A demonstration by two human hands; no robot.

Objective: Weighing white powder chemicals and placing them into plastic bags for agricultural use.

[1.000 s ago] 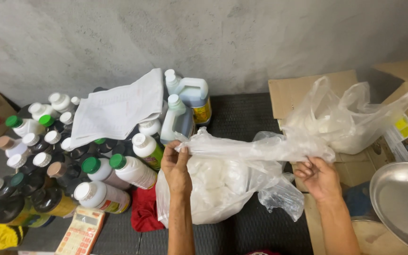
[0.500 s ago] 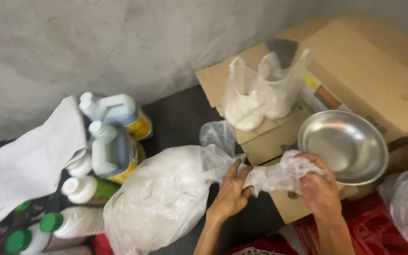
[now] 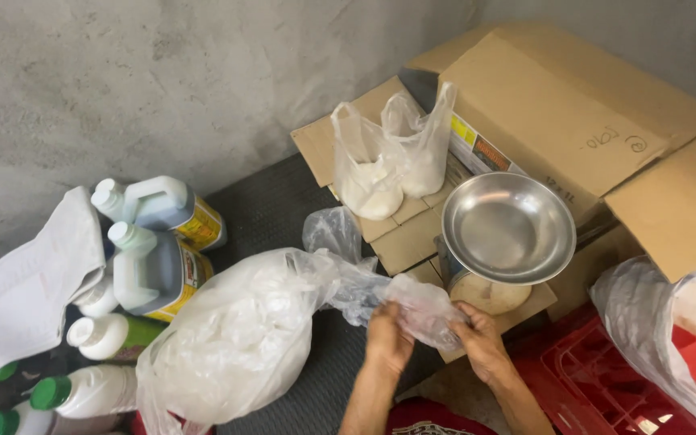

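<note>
Two hands, left (image 3: 388, 338) and right (image 3: 483, 348), are in view at the near edge. Four plastic bags show: one large bag of white powder (image 3: 239, 338) near the middle, two small knotted bags (image 3: 368, 173) (image 3: 428, 153) on the far cardboard, and one bag (image 3: 674, 322) at the right edge. One steel bowl (image 3: 507, 228) sits right of centre. Two handled jugs (image 3: 163, 208) (image 3: 151, 274) stand at the left. One red crate (image 3: 598, 379) lies near right.

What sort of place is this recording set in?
Probably a storeroom or back-room packing corner: bare concrete wall, stacked cardboard boxes, clustered chemical bottles, and a steel bowl, perhaps on a scale.
</note>
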